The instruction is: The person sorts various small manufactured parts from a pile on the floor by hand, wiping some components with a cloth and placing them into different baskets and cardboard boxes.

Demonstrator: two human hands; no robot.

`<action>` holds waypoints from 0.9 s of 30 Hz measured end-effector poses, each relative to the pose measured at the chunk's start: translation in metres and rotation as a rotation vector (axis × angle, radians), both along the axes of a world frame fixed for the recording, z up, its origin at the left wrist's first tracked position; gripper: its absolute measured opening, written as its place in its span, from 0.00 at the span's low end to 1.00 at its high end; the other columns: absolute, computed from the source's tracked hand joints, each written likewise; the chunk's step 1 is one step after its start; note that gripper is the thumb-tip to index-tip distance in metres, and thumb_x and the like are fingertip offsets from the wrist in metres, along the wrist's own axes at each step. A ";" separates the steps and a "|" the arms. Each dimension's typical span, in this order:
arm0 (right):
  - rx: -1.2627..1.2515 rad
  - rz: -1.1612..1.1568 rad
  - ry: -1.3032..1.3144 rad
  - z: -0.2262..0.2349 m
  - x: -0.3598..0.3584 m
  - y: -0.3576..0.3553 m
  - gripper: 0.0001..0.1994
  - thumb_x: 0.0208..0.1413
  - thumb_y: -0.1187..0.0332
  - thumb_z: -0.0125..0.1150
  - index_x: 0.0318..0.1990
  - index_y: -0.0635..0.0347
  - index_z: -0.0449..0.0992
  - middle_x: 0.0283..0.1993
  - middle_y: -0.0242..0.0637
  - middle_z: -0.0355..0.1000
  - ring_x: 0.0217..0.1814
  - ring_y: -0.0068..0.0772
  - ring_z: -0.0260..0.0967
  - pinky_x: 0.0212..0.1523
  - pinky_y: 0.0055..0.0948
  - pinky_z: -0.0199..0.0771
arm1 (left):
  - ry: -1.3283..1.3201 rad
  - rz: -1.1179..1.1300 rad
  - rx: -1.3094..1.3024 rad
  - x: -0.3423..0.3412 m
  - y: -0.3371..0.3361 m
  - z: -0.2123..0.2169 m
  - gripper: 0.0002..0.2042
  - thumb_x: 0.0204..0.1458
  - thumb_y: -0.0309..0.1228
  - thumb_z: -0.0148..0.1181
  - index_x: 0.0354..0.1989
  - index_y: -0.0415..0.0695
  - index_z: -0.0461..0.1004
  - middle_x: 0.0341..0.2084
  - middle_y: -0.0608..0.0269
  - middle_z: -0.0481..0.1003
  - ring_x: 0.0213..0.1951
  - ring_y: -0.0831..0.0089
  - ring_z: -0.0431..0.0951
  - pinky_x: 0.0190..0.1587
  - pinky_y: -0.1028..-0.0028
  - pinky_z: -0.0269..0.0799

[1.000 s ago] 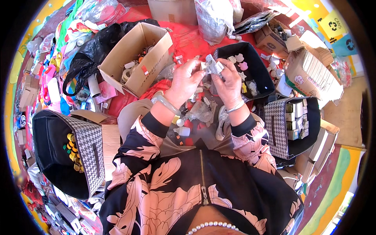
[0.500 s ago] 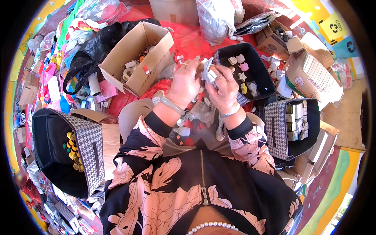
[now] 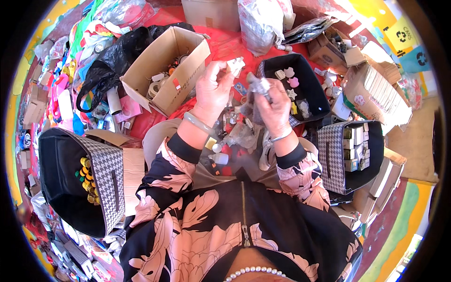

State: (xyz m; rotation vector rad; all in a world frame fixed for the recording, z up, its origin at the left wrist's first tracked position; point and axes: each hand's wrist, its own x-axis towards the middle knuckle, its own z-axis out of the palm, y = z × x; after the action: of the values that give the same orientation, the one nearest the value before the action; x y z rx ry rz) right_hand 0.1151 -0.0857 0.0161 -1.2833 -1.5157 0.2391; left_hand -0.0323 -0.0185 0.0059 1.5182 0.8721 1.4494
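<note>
My left hand (image 3: pixel 212 89) is raised above the red ground cover, its fingers pinched on a small white piece (image 3: pixel 236 66) whose kind I cannot make out. To its right, apart from it, my right hand (image 3: pixel 276 104) is closed around a grey cloth (image 3: pixel 253 111). A silvery-white bit (image 3: pixel 260 87) shows at those fingers, too blurred to name. Just beyond the right hand stands a black fabric bin (image 3: pixel 315 94) with small star-shaped and pink pieces inside. Below the hands, between my knees, lie clear plastic wrapping (image 3: pixel 238 135) and a small white bottle (image 3: pixel 220 158).
A cardboard box (image 3: pixel 188 70) with rolls of tape stands at the far left of my hands. Checked fabric bins flank me: one (image 3: pixel 105 181) holding yellow-capped items, another (image 3: pixel 331 157) holding small boxes. Piled clutter (image 3: pixel 61 103) fills the left side; a plastic bag (image 3: pixel 260 28) stands at the back.
My hands have drawn apart from the thing they both held. The left has moved left and up with the white piece; the right has shifted slightly right, and the grey cloth now shows under it.
</note>
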 end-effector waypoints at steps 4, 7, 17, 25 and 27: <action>0.106 0.108 0.191 0.017 -0.001 -0.002 0.14 0.42 0.79 0.56 0.40 0.64 0.74 0.39 0.41 0.69 0.33 0.30 0.70 0.34 0.22 0.69 | -0.008 -0.061 0.051 0.008 -0.004 -0.006 0.09 0.44 0.19 0.57 0.34 0.39 0.68 0.26 0.59 0.74 0.28 0.74 0.76 0.29 0.75 0.69; 0.122 0.069 -0.047 0.018 -0.002 -0.005 0.16 0.39 0.79 0.57 0.41 0.63 0.74 0.39 0.42 0.69 0.34 0.33 0.71 0.35 0.23 0.71 | 0.155 -0.048 0.056 0.010 -0.016 0.002 0.09 0.43 0.18 0.56 0.35 0.38 0.67 0.25 0.55 0.72 0.27 0.67 0.76 0.30 0.72 0.69; 0.046 0.040 -0.026 0.004 0.000 0.002 0.13 0.38 0.78 0.58 0.36 0.65 0.73 0.35 0.42 0.69 0.33 0.37 0.70 0.34 0.25 0.69 | 0.229 0.017 0.174 0.012 -0.017 0.005 0.07 0.47 0.20 0.53 0.36 0.39 0.69 0.21 0.62 0.71 0.20 0.78 0.71 0.23 0.78 0.66; -0.413 0.285 0.915 -0.001 0.010 0.005 0.07 0.54 0.72 0.53 0.38 0.61 0.74 0.32 0.28 0.70 0.32 0.17 0.67 0.34 0.17 0.67 | -0.648 -0.450 -0.630 -0.011 0.003 0.018 0.05 0.52 0.25 0.53 0.37 0.39 0.67 0.31 0.54 0.75 0.18 0.81 0.69 0.13 0.86 0.58; -0.377 0.331 1.119 0.006 0.019 0.011 0.10 0.57 0.68 0.51 0.41 0.63 0.74 0.33 0.32 0.73 0.32 0.20 0.69 0.35 0.19 0.69 | -0.707 -0.494 -0.687 -0.011 0.004 0.017 0.06 0.52 0.25 0.53 0.37 0.39 0.66 0.32 0.53 0.75 0.18 0.79 0.70 0.14 0.86 0.60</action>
State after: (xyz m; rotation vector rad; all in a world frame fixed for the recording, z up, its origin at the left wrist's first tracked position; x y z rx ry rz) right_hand 0.1344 -0.0751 0.0221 -0.8701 -0.6864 1.2695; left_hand -0.0436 -0.0149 0.0228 0.5690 0.4314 1.0348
